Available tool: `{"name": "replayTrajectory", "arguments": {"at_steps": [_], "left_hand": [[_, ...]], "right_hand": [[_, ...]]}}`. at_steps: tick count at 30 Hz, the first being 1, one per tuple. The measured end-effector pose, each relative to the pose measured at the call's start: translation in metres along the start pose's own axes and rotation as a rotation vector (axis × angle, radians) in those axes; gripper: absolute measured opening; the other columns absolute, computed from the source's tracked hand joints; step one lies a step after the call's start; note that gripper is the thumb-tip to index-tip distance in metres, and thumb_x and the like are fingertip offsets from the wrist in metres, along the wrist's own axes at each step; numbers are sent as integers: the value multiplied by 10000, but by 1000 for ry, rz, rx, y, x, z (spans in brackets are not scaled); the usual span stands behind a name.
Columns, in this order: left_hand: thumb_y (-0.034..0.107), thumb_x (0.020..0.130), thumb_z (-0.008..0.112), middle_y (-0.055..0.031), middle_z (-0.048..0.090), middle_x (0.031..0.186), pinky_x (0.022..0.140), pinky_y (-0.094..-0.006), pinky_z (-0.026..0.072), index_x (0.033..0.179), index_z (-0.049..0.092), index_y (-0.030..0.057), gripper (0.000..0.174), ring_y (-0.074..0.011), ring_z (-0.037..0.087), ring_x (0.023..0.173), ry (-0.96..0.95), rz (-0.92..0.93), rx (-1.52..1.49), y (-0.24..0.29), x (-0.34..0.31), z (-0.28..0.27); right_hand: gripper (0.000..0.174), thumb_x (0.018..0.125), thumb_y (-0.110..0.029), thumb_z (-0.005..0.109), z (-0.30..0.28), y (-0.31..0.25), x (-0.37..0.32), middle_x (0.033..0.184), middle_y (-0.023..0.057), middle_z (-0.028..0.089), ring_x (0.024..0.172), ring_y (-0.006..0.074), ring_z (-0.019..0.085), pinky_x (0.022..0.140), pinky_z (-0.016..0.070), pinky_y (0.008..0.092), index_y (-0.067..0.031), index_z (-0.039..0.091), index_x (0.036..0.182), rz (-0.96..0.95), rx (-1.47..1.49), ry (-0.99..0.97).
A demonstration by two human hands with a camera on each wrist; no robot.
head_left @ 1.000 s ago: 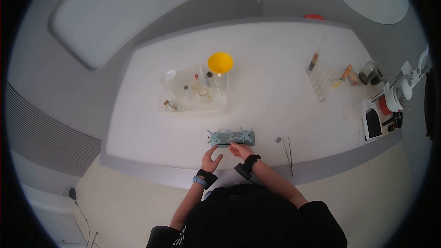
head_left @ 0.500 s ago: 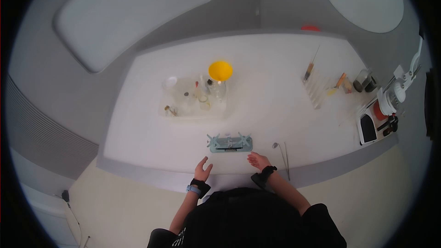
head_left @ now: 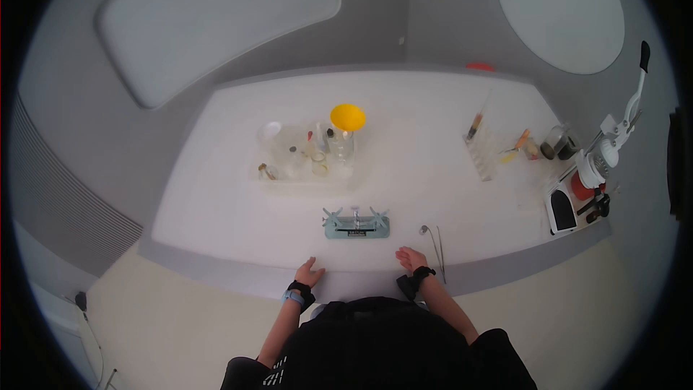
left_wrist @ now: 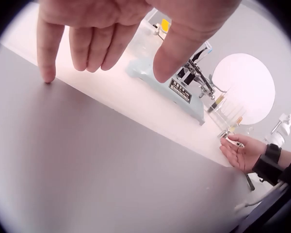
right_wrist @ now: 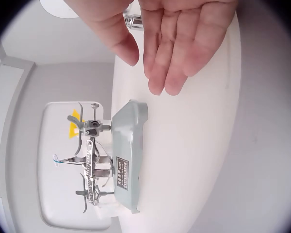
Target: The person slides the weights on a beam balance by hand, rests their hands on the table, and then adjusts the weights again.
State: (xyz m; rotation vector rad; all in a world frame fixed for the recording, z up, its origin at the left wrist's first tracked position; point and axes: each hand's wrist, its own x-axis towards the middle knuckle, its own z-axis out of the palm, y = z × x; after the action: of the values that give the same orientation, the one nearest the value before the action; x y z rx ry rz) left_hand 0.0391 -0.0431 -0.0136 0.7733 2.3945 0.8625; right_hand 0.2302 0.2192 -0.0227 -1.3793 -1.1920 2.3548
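Note:
A pale green-blue balance with two cross-shaped arms, a metal beam and a black label stands near the table's front, no pans on it. My left hand is at the table's front edge, left of the balance and apart from it. Its fingers are extended and hold nothing, as the left wrist view shows. On the other side my right hand hovers by the edge, empty, with the fingers straight together and the thumb apart. Just right of it lie a small metal cylinder and a thin long two-legged tool.
Behind the balance a clear-white bin holds several bottles. A yellow funnel sits at its back right corner. Farther right are a test tube rack, dark-filled jars and a white lever press.
Both hands have drawn back from the balance toward the front edge and moved apart. The balance's beam and label, partly covered by the fingers before, now show fully.

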Motion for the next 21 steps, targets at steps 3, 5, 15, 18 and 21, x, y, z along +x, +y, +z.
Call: {"name": "replayTrajectory", "arguments": {"at_steps": [3, 5, 15, 18, 21], "left_hand": [[358, 659, 527, -193, 348, 1153, 895, -317, 277, 1106, 377, -2, 593, -280, 346, 1068, -41, 5, 74, 0, 0, 1], [368, 660, 520, -189, 326, 1172, 902, -312, 268, 1105, 380, 0, 593, -274, 330, 1082, -65, 12, 118, 1, 0, 0], [412, 631, 520, -189, 396, 1098, 837, -333, 335, 1012, 450, -4, 569, -289, 411, 988, -153, 54, 372, 11, 8, -2], [418, 621, 524, -185, 446, 1019, 779, -344, 378, 938, 485, -7, 531, -289, 462, 906, -171, 43, 439, 24, 6, -7], [423, 606, 534, -185, 458, 997, 752, -346, 395, 902, 498, -19, 533, -285, 476, 881, -223, 19, 451, 35, 5, -15]], "right_hand": [[292, 734, -262, 495, 0, 3, 3, 889, 77, 560, 817, 142, 540, 629, 411, 200, -32, 508, 913, -10, 17, 17], [289, 735, -258, 494, 1, 4, 1, 890, 77, 560, 817, 142, 540, 625, 411, 200, -30, 509, 912, -20, 18, 27], [293, 722, -238, 508, 5, 18, -1, 884, 73, 560, 810, 128, 532, 613, 392, 196, -23, 507, 921, -140, 18, 122], [300, 719, -235, 516, 9, 19, -12, 892, 70, 556, 837, 126, 519, 645, 383, 204, -24, 503, 932, -166, 9, 146], [309, 719, -237, 518, 10, 24, -13, 898, 64, 551, 856, 127, 512, 669, 379, 210, -26, 499, 945, -217, 4, 153]]}}
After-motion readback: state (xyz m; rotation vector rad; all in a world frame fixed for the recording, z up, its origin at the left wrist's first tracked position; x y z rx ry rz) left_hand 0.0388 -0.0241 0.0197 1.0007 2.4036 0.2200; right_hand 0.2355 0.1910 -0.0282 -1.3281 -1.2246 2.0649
